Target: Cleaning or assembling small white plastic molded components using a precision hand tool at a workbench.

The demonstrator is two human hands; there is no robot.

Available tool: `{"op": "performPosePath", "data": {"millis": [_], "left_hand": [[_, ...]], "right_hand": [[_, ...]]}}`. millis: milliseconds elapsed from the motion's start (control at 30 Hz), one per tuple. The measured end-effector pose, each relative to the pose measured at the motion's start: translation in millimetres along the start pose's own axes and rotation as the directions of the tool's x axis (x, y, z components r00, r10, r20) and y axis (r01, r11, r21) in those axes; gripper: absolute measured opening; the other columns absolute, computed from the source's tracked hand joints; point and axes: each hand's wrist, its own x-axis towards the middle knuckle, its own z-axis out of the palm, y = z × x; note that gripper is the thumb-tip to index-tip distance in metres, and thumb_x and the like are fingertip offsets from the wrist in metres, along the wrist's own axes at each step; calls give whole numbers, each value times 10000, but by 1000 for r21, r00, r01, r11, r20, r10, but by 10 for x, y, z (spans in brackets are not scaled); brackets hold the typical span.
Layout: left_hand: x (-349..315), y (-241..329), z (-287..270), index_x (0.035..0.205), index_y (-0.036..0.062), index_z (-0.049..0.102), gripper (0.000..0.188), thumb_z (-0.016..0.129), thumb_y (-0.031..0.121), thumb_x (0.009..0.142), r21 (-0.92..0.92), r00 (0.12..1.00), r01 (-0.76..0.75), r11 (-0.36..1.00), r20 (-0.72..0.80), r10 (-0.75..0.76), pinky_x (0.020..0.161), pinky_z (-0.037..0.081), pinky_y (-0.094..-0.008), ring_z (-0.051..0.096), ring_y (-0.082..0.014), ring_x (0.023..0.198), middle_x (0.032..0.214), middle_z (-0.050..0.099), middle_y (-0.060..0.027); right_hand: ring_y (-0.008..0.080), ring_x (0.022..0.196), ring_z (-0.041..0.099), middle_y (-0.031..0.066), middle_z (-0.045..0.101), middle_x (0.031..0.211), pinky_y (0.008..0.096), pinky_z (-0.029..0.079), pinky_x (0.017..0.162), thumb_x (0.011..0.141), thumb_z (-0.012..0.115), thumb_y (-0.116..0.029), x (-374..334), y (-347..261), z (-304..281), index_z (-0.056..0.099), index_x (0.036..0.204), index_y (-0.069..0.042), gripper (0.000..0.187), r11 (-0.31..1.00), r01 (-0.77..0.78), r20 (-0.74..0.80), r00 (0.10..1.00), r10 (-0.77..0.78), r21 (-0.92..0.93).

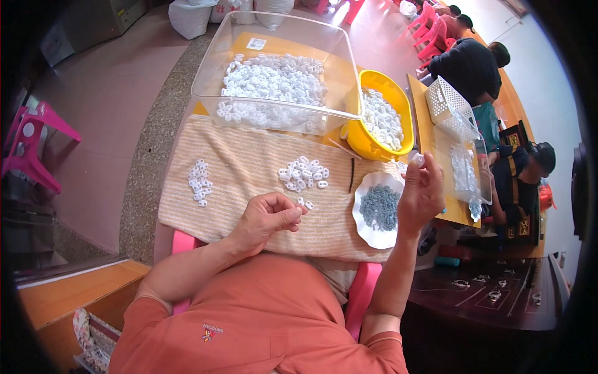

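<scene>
The left hand (pixel 265 218) rests on a beige striped cloth (pixel 249 165) spread over the counter, its grip curled together with thumb against forefinger; whether anything small is pinched inside cannot be told. Just ahead of that grip lie two loose white plastic pieces (pixel 305 203), and a little farther ahead a small heap of white pieces (pixel 304 174). Off to its left, well apart, sits a second small cluster (pixel 199 181).

The right hand (pixel 420 196) is raised above the cloth's right end, its grip closed on a small white piece (pixel 417 159) held up at the fingertips. Just left of and below this hand lies a white dish (pixel 376 234) with a wavy rim, filled with small grey metal parts (pixel 380 207). A thin dark stick (pixel 352 174) lies on the cloth between the heap and the dish.

Beyond both hands stands a clear plastic bin (pixel 274 37) with many white pieces in it, and to its right a yellow bowl (pixel 367 144) holding more. A white lattice basket (pixel 447 103) sits farther right on a wooden counter (pixel 420 118), where other people sit.

The floor is smooth pinkish stone with a speckled grey border. Pink plastic stools (pixel 34 140) stand at the left, more at the far end, and white sacks (pixel 190 15) lie beyond the bin.
</scene>
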Motion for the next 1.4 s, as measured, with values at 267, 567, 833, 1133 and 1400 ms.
{"op": "performPosePath", "data": {"millis": [267,567,833,1133,1400], "left_hand": [[47,5,0,868,34,604,75,648,95,870,8,997,-20,1000,-70,21,683,536,-250,617,-114,741,943,656,-110],[107,10,-108,939,27,601,73,626,55,876,126,967,-202,971,-134,218,705,541,-246,618,-99,770,970,663,-107],[100,64,-104,931,30,598,69,629,51,872,119,963,-197,973,-165,215,705,537,-239,610,-90,755,949,660,-91],[97,42,-85,935,17,607,91,646,47,858,154,980,-161,975,-93,177,701,528,-233,606,-86,756,930,660,-76],[37,-19,-18,995,9,624,162,658,105,868,214,1000,-15,977,-6,17,719,514,-225,612,-95,799,889,643,-34]], "right_hand": [[112,604,571,82,644,878,230,467,557,848,657,-87,355,308,218,633,1087,16,263,946,-117,126,979,161,-302],[114,657,573,75,626,814,217,457,602,777,644,71,-273,16,289,643,944,5,179,993,-99,646,762,38,58],[318,770,627,125,631,863,386,483,674,811,644,-124,-687,-306,406,674,913,-36,137,991,58,885,458,81,-121],[275,724,610,108,604,819,352,480,644,803,650,-81,-783,-375,394,632,889,-32,101,992,-83,867,484,122,-93],[92,715,618,57,636,781,225,502,637,792,689,33,-1016,-482,353,620,906,15,135,851,-472,748,645,156,230]]}}
